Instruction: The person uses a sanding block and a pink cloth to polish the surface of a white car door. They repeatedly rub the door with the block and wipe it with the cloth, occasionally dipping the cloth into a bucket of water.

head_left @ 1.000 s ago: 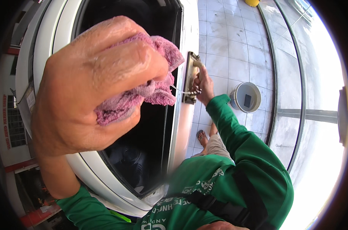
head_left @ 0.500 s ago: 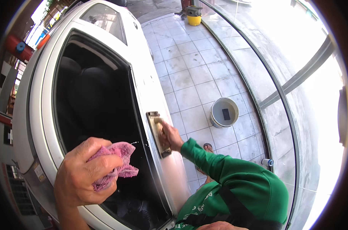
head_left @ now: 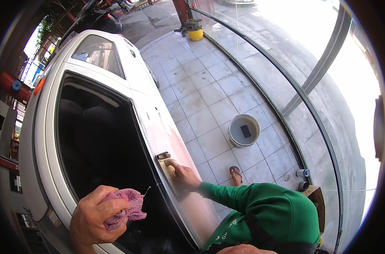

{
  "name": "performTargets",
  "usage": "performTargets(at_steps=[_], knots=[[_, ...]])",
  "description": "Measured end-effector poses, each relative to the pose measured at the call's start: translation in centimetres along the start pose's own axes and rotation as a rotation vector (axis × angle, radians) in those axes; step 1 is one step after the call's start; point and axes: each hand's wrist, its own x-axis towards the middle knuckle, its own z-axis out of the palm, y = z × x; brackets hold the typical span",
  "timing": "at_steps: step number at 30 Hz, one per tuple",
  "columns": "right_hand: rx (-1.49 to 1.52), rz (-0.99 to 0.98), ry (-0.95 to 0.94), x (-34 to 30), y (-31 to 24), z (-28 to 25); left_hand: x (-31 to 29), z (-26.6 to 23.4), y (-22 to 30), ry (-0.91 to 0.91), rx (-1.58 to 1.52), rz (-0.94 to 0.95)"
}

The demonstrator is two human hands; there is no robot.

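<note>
Left hand, bare, lower left of the frame: a crumpled pink cloth is squeezed in the curled fingers, its loose end left protruding toward the right. The cloth is held in front of the dark window opening of a white car; a fine trail of droplets is seen beside its upper corner.

Right hand, bare, just below the centre of the frame: a long sanding block is gripped by its rounded handle, with the fingers wrapped about it; part of their closure is hidden and cannot be told. The block is laid along the car's door panel, beside the window's edge. The panel is marked by a pinkish tint. The forearm is covered by a green sleeve.

Surroundings: a round pale bucket, right of centre, is stood on grey floor tiles; a dark rectangular piece is contained in it. A sandalled foot is seen below the bucket. A yellow container with a dark top is placed at upper centre. A small can and a cardboard box are found at lower right, near the glazing.
</note>
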Motion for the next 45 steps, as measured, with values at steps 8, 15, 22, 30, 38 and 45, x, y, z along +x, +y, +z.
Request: performTargets(at_steps=[8,15,22,30,38,45], knots=[[-0.032,-0.041,0.073,11.9,-6.7,0.3,0.4,-0.2,-0.4,-0.016,0.053,-0.071],[-0.224,-0.125,0.081,1.4,-0.3,0.1,0.3,0.3,-0.4,0.024,0.025,-0.019],[-0.005,-0.004,0.044,11.2,-7.4,0.5,0.8,0.1,-0.6,-0.009,0.060,-0.081],[-0.189,-0.107,0.086,3.2,-1.0,0.1,0.7,0.3,-0.9,-0.007,0.014,-0.096],[0.022,0.113,0.110,7.1,-5.3,0.4,0.8,-0.1,-1.2,-0.008,0.035,-0.099],[-0.125,-0.010,0.124,4.6,-4.3,0.0,0.6,0.3,-0.9,-0.026,0.020,-0.086]])
